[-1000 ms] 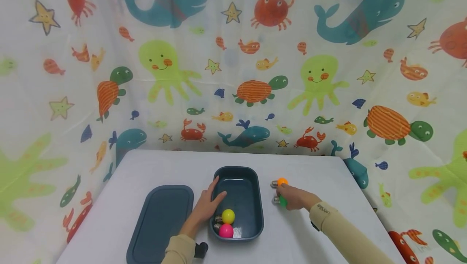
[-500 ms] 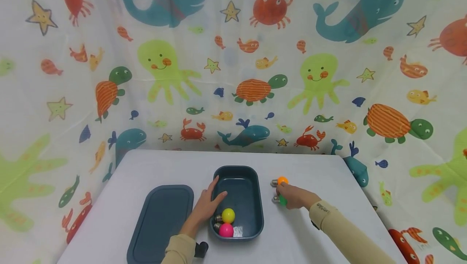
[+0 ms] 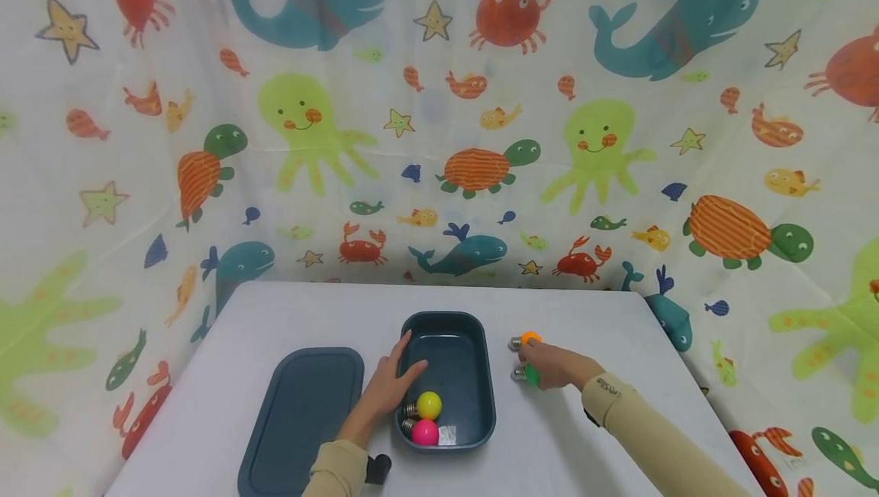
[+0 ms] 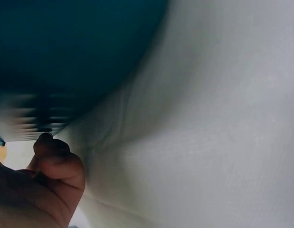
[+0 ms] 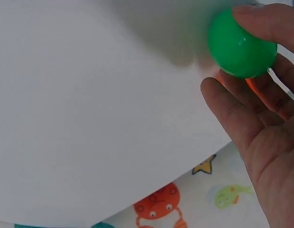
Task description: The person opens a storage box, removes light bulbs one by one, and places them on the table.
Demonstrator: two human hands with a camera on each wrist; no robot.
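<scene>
My right hand (image 3: 558, 367) pinches a green light bulb (image 5: 239, 47) between thumb and fingers, low over the white table right of the box. An orange light bulb (image 3: 530, 337) lies just beyond those fingers, its metal base pointing left. My left hand (image 3: 386, 388) holds the left wall of a dark blue box (image 3: 491, 398), thumb over the inner side. Inside the box, at its near left corner, lie a yellow light bulb (image 3: 429, 405) and a pink light bulb (image 3: 426, 433). In the left wrist view, curled fingers (image 4: 61, 164) show beneath the box's blurred side.
A dark blue lid (image 3: 302, 413) lies flat to the left of the box. Under the left wrist is a small black object (image 3: 378, 469), partly covered by the sleeve. A curtain (image 3: 426, 115) printed with sea animals hangs behind and beside the table (image 3: 577, 317).
</scene>
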